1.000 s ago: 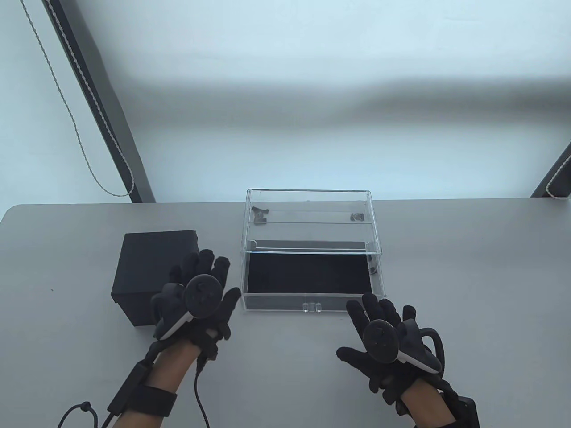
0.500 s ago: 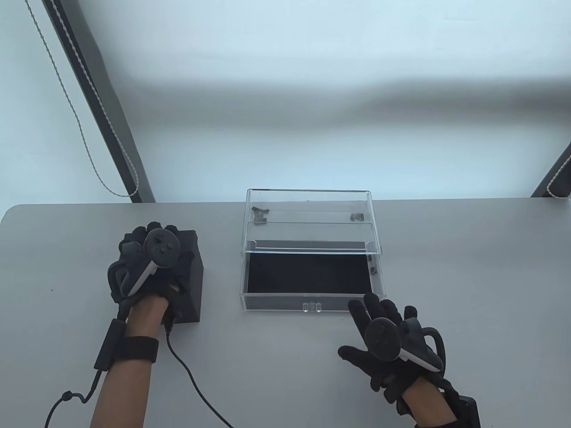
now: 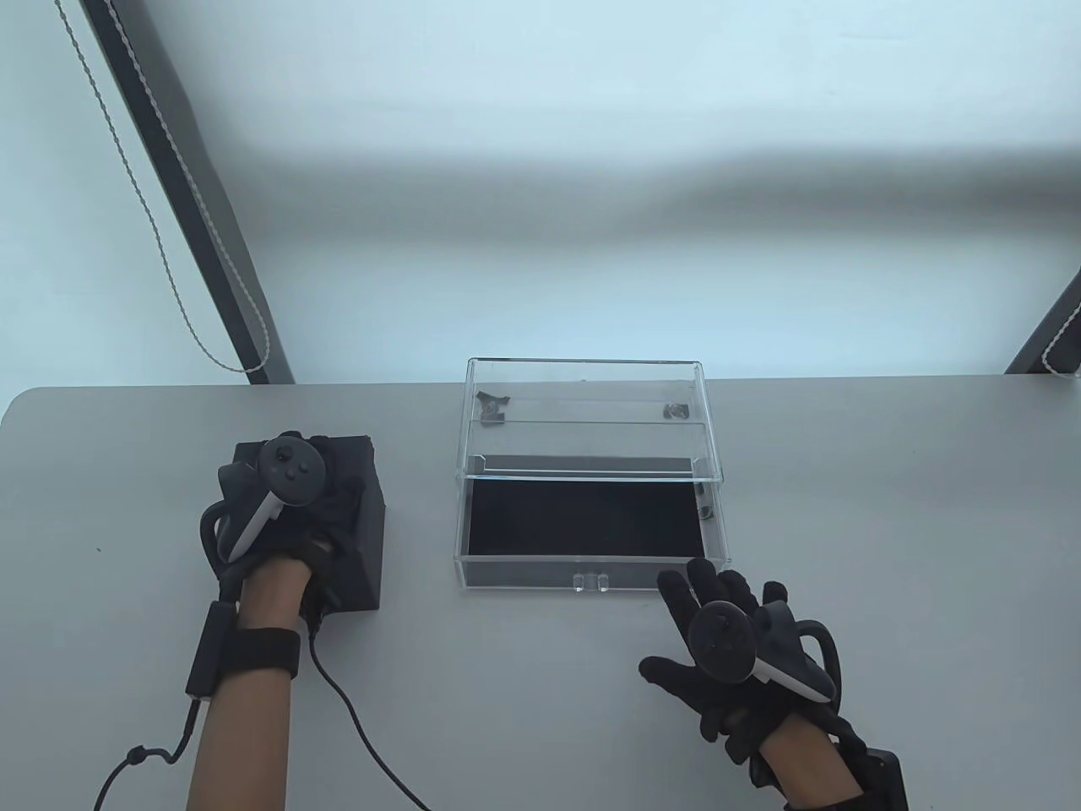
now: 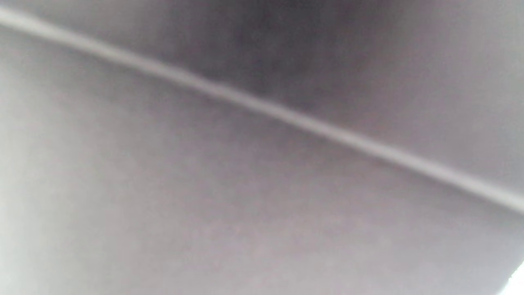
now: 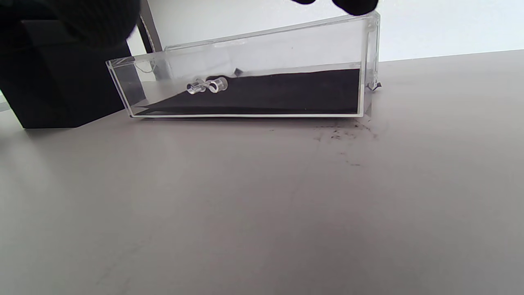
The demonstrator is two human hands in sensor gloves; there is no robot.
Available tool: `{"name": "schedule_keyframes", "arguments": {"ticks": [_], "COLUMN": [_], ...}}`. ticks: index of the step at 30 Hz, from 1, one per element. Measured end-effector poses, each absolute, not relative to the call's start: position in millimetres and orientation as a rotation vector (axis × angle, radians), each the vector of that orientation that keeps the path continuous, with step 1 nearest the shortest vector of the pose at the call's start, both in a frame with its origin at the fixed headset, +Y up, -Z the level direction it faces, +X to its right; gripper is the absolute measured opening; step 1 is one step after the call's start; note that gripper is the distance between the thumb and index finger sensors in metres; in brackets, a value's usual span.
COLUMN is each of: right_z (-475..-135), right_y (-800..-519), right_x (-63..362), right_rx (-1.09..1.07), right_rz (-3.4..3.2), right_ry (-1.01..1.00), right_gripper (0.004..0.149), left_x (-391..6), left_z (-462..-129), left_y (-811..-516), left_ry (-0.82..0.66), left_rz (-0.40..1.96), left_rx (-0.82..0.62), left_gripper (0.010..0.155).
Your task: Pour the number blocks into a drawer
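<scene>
Between the black box (image 3: 359, 515) on the left and the clear drawer (image 3: 591, 515) at the middle runs a bare strip of table (image 3: 540, 701), free from the far edge to the near one. The left hand (image 3: 279, 507) lies on top of the box, covering most of its lid. The drawer stands pulled out toward the near side with its top uncovered, open to reach from above; its clear housing (image 3: 583, 397) roofs the far part. The right hand (image 3: 726, 650) sits on the table just near of the drawer's right front corner, fingers spread. Wide bare table lies right of the drawer.
</scene>
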State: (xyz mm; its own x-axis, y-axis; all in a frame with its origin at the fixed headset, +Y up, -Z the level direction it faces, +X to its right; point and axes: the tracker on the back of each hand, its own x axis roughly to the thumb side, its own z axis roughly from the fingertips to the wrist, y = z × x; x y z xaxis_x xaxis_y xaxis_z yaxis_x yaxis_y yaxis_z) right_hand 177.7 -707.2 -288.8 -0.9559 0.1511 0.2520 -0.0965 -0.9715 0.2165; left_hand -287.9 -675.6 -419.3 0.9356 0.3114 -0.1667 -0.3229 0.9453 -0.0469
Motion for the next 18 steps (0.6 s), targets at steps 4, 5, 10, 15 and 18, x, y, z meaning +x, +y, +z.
{"name": "schedule_keyframes", "arguments": {"ticks": [4,5,10,15,18], "right_z": [-289,-289,-289,-288,-288], "right_y": [-707,-707,-707,-708,-708], "right_x": [178,178,176,175,174], "right_rx": [0.410,0.410,0.420,0.432,0.438], "right_rz": [2.973,2.973,2.976,2.981,2.980], "right_ry": [0.298,0.298,0.296,0.288,0.282], "right_gripper": [0.094,0.094,0.094,0.093,0.093], "left_x": [-284,-283,-276,-268,-263], "left_z": [-412,-410,-395,-378,-366], "left_y": [-677,-677,-678,-678,-678], "left_ry": [0.159,0.153,0.128,0.106,0.092], "left_rz": [0.312,0.306,0.286,0.274,0.260], "left_rx": [-0.082,-0.083,-0.096,-0.102,-0.097], "left_gripper": [0.079,0.079,0.079,0.080,0.080]}}
